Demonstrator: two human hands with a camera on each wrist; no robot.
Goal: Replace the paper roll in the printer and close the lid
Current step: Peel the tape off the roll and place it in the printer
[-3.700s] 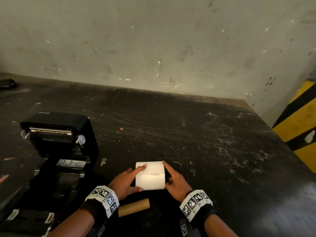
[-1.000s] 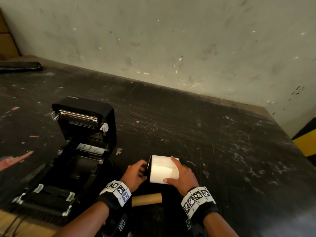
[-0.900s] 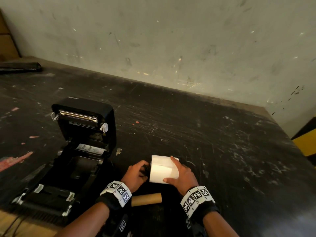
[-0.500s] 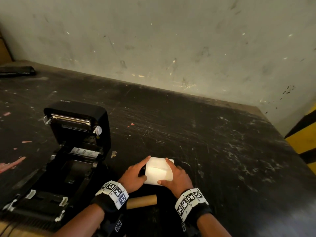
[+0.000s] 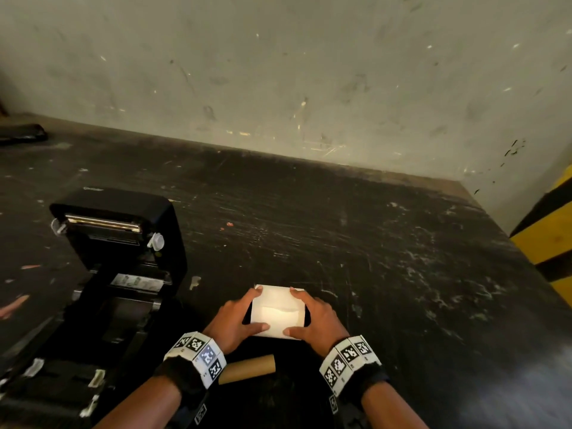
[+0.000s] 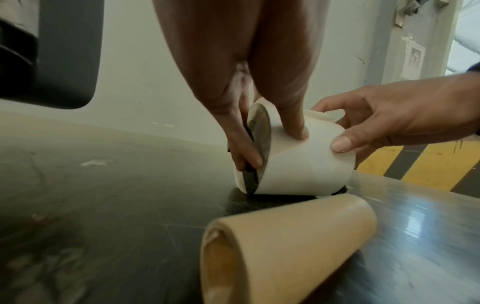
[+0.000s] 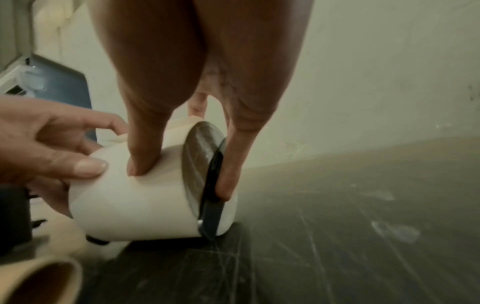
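Both hands are clamped on the white paper roll (image 5: 276, 311), which lies on its side on the dark scratched table (image 5: 387, 258), just right of the printer. The left hand (image 5: 231, 324) grips its left end, thumb on the paper and fingers (image 6: 242, 142) down over a black flange at that end; the right hand (image 5: 316, 320) mirrors it on the right end, thumb on top, one finger (image 7: 230, 174) pressed against a black disc (image 7: 211, 197) that sits against the roll's flat face. Both wrists wear bands with square black-and-white markers.

Just nearer the person, close to the roll but apart from it, a brown cardboard core (image 5: 250, 368) lies on the table — bare of paper, its open end toward the left wrist camera. To the left stands the black printer (image 5: 102, 292) with its lid (image 5: 119, 224) tilted up and open; the bay beneath is dark and its contents are hard to make out. The printer's near edge is cut off by the frame.

Behind the table rises a scuffed pale wall (image 5: 278, 72). A yellow-and-black striped post (image 5: 554, 243) shows at the right edge, and a flat dark object (image 5: 21, 134) at the far left — too cropped to tell what it is. How the black end pieces join through the roll is hidden by paper and fingers.
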